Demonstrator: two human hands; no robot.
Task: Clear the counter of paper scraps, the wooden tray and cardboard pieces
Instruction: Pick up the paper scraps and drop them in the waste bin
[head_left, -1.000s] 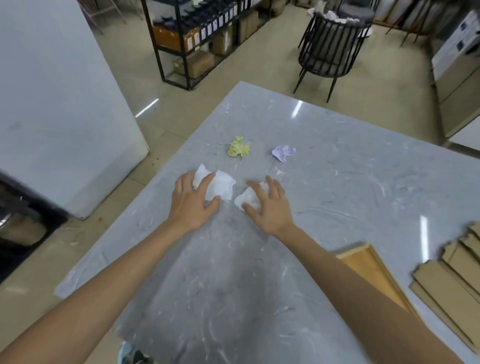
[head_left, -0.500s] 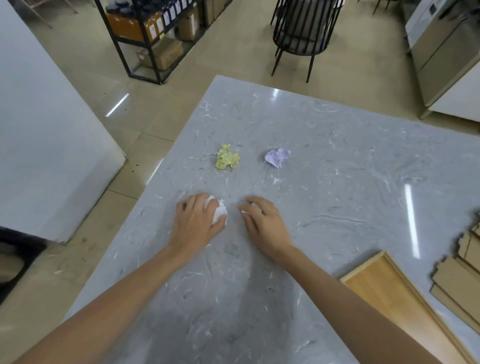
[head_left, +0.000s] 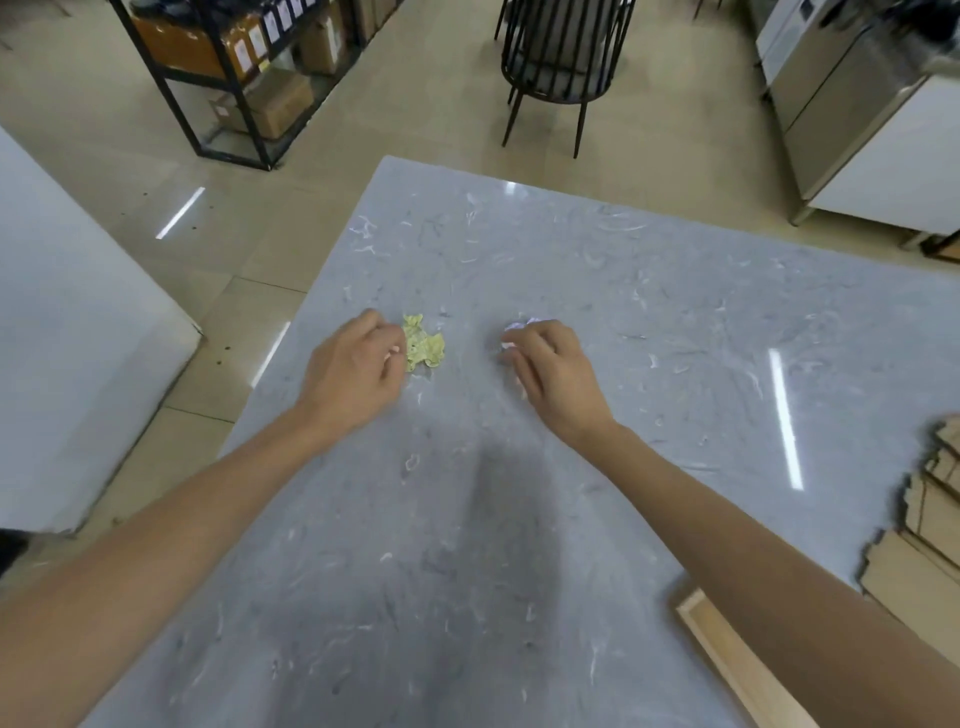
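From the head camera, both hands have moved on from the two white scraps, which are gone from the grey counter (head_left: 649, 322), presumably balled in the palms, though I cannot tell. The left hand (head_left: 353, 371), fingers curled, touches the yellow scrap (head_left: 423, 349); the right hand (head_left: 550, 371) closes loosely over the lilac scrap (head_left: 522, 326), barely peeking out. The wooden tray (head_left: 727, 660) and cardboard pieces (head_left: 930, 530) wait untouched at right, so paper-gathering looks nearly finished.
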